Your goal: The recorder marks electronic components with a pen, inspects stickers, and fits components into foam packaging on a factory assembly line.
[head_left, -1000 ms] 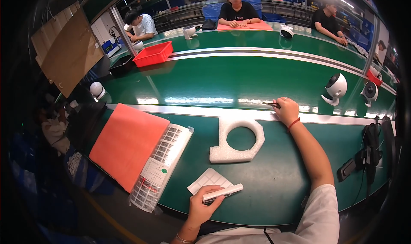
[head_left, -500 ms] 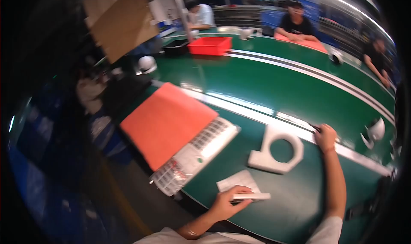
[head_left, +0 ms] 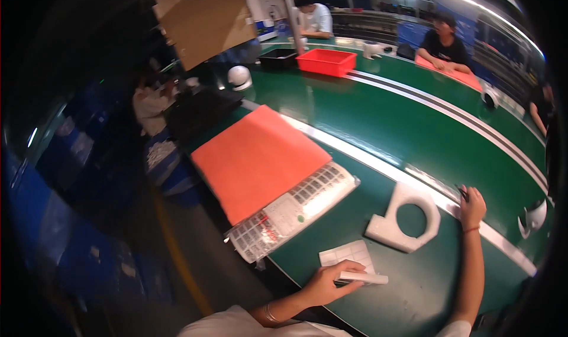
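Note:
My left hand is closed round a flat white rectangular piece, seen nearly edge-on. Just behind it, a white sheet marked in a grid lies on the green table, partly covered by that hand. My right hand is stretched out to the right, at the white strip along the table. Its fingers are closed on a thin dark tool, too small to name surely. Between the hands and farther back lies a white foam piece with a large round hole.
An orange sheet covers part of a bagged tray of small dark pieces at left. A red bin and white domed device stand farther off. Another white device is at right. A co-worker sits across.
The view has swung left, so the whole scene sits farther right and the blur has lessened. Both hands keep their holds, with little movement over the table.

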`<move>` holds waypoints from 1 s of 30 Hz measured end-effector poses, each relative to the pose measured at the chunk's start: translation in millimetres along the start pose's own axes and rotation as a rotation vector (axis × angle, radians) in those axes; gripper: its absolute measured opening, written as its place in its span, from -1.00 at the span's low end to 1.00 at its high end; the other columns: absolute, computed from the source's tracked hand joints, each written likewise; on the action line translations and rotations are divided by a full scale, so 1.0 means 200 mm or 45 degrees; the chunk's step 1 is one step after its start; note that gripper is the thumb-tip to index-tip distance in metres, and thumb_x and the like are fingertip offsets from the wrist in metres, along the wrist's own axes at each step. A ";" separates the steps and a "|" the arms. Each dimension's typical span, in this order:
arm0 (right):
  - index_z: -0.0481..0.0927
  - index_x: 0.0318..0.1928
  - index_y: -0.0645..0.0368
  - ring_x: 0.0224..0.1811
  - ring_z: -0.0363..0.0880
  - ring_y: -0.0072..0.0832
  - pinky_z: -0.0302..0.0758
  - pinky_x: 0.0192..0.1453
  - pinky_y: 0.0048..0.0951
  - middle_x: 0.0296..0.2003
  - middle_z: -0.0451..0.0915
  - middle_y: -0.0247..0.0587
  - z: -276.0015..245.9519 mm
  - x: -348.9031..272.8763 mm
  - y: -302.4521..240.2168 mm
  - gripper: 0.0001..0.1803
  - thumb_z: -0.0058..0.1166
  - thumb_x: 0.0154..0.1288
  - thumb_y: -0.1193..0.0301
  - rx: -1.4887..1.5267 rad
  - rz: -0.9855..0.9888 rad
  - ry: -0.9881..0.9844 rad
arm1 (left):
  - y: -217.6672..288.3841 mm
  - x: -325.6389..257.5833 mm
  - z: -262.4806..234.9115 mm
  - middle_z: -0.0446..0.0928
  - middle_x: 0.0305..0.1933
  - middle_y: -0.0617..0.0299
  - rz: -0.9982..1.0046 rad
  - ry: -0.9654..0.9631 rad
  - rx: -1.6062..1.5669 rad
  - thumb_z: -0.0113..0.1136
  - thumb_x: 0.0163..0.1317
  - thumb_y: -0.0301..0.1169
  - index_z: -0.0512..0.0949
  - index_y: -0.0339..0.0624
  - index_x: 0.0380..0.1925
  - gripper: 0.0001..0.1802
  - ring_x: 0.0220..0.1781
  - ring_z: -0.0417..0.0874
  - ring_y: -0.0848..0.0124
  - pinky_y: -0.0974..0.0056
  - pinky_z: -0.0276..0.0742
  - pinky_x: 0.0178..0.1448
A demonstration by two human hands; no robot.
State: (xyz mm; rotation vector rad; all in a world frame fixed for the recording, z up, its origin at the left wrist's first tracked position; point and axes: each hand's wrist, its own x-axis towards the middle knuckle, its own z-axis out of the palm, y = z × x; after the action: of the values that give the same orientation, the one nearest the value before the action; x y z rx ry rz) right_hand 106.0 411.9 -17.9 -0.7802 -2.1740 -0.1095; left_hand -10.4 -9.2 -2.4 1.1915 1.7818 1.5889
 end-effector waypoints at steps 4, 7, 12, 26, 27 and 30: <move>0.55 -0.49 0.16 -0.33 0.55 -0.08 0.47 -0.27 -0.08 -0.45 0.56 -0.12 0.02 0.02 -0.06 -0.88 0.18 0.00 0.39 0.004 0.073 -0.211 | -0.02 -0.01 -0.02 0.68 -0.13 0.16 -0.034 0.076 0.008 0.35 0.16 -0.45 0.57 -0.23 -0.09 -0.69 -0.09 0.70 0.43 0.36 0.58 0.02; 0.50 -0.57 0.12 -0.38 0.55 -0.14 0.45 -0.34 -0.13 -0.48 0.54 -0.15 0.02 0.03 -0.09 -0.75 0.19 0.15 0.29 0.003 0.064 -0.026 | -0.02 0.00 -0.01 0.68 -0.13 0.11 -0.022 0.043 -0.026 0.35 0.15 -0.50 0.55 -0.27 -0.08 -0.68 -0.08 0.70 0.42 0.37 0.58 0.02; 0.56 -0.57 0.10 -0.41 0.57 -0.16 0.47 -0.36 -0.14 -0.54 0.56 -0.20 -0.01 -0.01 -0.01 -0.72 0.17 0.19 0.23 -0.082 0.023 -0.154 | -0.03 0.00 0.03 0.68 -0.13 0.06 -0.052 0.027 -0.084 0.36 0.13 -0.55 0.54 -0.30 -0.07 -0.65 -0.06 0.69 0.40 0.37 0.57 0.04; 0.52 -0.51 0.09 -0.49 0.57 -0.19 0.47 -0.44 -0.19 -0.57 0.56 -0.23 0.01 -0.01 -0.02 -0.55 0.21 0.14 -0.04 -0.065 0.087 -0.090 | -0.01 -0.01 0.01 0.67 -0.12 0.02 -0.104 0.030 -0.064 0.33 0.11 -0.64 0.50 -0.35 -0.07 -0.65 -0.05 0.67 0.39 0.35 0.55 0.07; 0.52 -0.51 0.09 -0.49 0.57 -0.19 0.47 -0.44 -0.19 -0.57 0.56 -0.23 0.01 0.00 -0.03 -0.55 0.21 0.14 -0.04 -0.067 0.090 -0.090 | -0.01 -0.01 0.01 0.67 -0.12 0.02 -0.104 0.026 -0.065 0.33 0.11 -0.64 0.50 -0.35 -0.07 -0.65 -0.05 0.67 0.39 0.35 0.55 0.07; 0.45 -0.47 0.09 -0.53 0.56 -0.20 0.44 -0.48 -0.21 -0.59 0.54 -0.24 0.00 0.00 -0.04 -0.49 0.16 0.16 -0.11 -0.027 0.067 0.002 | -0.02 -0.01 0.01 0.67 -0.13 0.02 -0.085 0.030 -0.071 0.33 0.11 -0.64 0.50 -0.35 -0.08 -0.65 -0.05 0.67 0.40 0.35 0.55 0.07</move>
State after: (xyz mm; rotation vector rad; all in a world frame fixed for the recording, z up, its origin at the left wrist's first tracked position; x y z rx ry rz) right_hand 101.0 406.2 -16.6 -0.8483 -2.1523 -0.1062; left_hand -8.9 -9.1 -6.3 1.0808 1.7613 1.6097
